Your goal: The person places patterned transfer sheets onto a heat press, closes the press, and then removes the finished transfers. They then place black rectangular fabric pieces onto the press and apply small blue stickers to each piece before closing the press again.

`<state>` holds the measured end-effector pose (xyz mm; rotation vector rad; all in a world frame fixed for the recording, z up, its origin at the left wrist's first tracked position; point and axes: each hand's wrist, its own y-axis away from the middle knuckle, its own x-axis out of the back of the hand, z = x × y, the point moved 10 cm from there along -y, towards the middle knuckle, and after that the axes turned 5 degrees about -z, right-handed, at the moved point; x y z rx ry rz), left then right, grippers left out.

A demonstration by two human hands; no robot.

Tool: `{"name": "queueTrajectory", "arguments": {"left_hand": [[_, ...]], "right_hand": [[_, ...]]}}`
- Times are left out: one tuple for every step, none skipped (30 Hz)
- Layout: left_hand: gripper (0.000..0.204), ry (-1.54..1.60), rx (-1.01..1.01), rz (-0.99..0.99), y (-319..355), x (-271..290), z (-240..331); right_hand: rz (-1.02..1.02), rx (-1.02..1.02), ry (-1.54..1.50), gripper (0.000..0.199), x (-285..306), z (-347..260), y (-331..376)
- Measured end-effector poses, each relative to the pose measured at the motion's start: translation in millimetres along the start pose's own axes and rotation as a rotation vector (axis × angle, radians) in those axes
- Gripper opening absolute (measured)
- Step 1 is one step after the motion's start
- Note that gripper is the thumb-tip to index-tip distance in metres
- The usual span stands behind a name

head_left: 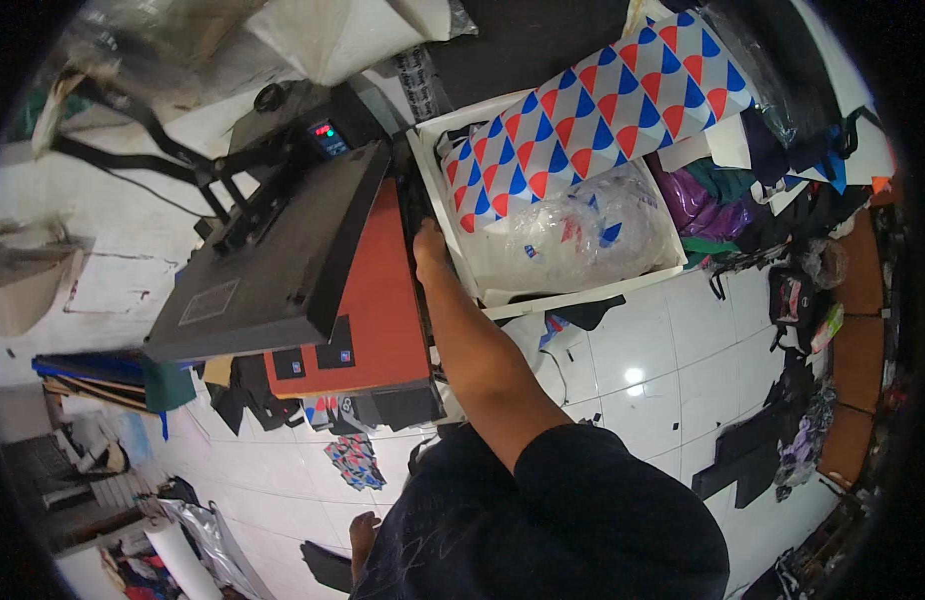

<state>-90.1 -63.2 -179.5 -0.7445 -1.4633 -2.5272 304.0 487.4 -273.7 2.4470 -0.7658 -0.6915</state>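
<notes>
My right hand (430, 246) reaches into the narrow gap between a heat press and a white open box (463, 265). Its fingers are mostly hidden there, so what they touch cannot be told. Tilted up above its orange-red pad (378, 290) is the dark upper plate (283, 255) of the heat press. Near the pad's front edge lie two black pieces, a larger one (335, 345) and a smaller one (289, 363), each with a small print. My left hand (364, 540) hangs low beside my body, partly covered by it, and its fingers are unclear.
A patterned red, blue and grey sheet (603, 110) lies across the box, above clear plastic wrap (593, 240). The press has a control box (328, 138) with lit digits. Dark fabric (248, 395) hangs below the pad. Patterned scraps (355, 462) and black sheets (748, 450) lie on the tiled floor.
</notes>
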Motion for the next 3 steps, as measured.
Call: {"name": "queueTrajectory", "arguments": {"left_hand": [[0.042,-0.126,-0.009,-0.024,-1.8,13.2,-4.5],[0.042,-0.133,-0.028,-0.018,-11.2,25.5,23.2],[0.042,-0.095,-0.011,0.008,-10.5,28.3,26.5]], "right_hand": [[0.106,0.136,0.066,0.068,1.4,4.6,-21.0],[0.242,0.296,0.121,0.072,7.1,-4.8,-53.1],[0.239,0.290,0.112,0.072,-1.4,0.2,-60.9]]}}
